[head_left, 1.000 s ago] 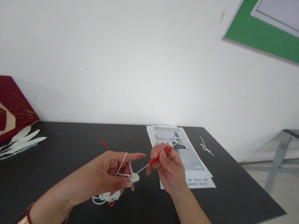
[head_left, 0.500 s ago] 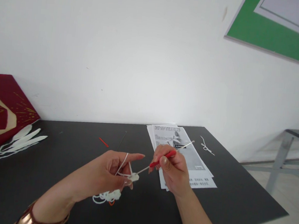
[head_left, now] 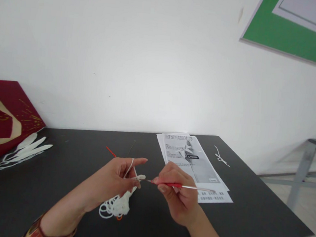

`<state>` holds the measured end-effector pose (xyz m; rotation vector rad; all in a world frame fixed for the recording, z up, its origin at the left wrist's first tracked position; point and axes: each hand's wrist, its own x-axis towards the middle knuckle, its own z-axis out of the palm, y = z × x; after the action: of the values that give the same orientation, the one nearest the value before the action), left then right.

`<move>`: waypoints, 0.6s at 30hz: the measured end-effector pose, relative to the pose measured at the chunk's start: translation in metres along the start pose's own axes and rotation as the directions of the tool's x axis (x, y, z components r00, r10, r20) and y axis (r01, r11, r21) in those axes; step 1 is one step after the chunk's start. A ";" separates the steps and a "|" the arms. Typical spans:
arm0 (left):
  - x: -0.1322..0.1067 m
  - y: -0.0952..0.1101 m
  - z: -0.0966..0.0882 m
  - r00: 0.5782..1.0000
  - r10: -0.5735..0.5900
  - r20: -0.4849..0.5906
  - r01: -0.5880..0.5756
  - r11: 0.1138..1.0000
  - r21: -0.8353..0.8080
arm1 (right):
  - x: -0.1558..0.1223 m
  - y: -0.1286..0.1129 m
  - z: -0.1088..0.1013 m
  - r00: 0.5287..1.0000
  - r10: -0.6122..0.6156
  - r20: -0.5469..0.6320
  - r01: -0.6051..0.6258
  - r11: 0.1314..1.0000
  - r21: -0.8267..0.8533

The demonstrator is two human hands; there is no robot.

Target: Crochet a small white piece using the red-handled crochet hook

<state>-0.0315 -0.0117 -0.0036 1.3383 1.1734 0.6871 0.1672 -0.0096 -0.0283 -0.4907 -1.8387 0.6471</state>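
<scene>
My left hand (head_left: 121, 174) pinches a small white crochet piece (head_left: 141, 177) between thumb and fingers, with white yarn looped over its outstretched index finger. A crochet hook (head_left: 174, 185) with a red grip lies nearly level in my right hand (head_left: 180, 195), whose fingers are closed on it. The hook's left end meets the crochet piece; its pale other end points right over the printed sheets. Below my left hand sits a loose heap of white yarn (head_left: 116, 205), a bit of orange showing beneath it.
Printed sheets (head_left: 205, 171) lie behind my right hand, a short knotted white yarn (head_left: 221, 158) to their right. A red needle (head_left: 111, 151) rests behind my left hand. White leaf-shaped pieces (head_left: 29, 149) lie by a dark red bag (head_left: 1, 118) at left on the black table (head_left: 73, 151).
My right hand has turned the crochet hook from slanting upward to nearly level and lowered it slightly. More of the yarn heap shows beneath my left hand. The view has shifted a little.
</scene>
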 end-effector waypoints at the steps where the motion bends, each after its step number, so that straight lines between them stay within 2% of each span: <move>1: 0.001 0.000 0.001 1.000 0.001 -0.029 -0.001 1.000 -0.006 | 0.001 -0.001 0.001 1.000 -0.030 0.009 0.030 0.999 -0.032; 5: 0.004 0.000 0.003 0.988 0.013 -0.156 -0.020 0.999 -0.044 | 0.001 0.000 0.005 0.992 -0.124 0.037 0.128 0.983 -0.130; 10: 0.008 -0.001 0.008 0.947 0.072 -0.312 -0.101 0.992 -0.078 | -0.002 0.008 0.009 0.975 -0.213 0.063 0.222 0.946 -0.237; 14: 0.009 -0.001 0.015 0.896 0.126 -0.427 -0.181 0.980 -0.089 | -0.004 0.016 0.010 0.973 -0.213 0.088 0.229 0.935 -0.270; 18: 0.007 0.002 0.020 0.872 0.122 -0.474 -0.221 0.963 -0.158 | -0.004 0.016 0.010 0.983 -0.184 0.020 0.183 0.950 -0.253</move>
<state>-0.0111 -0.0126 -0.0068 1.1400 1.3181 1.2782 0.1592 -0.0013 -0.0443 -0.4796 -1.9471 0.2850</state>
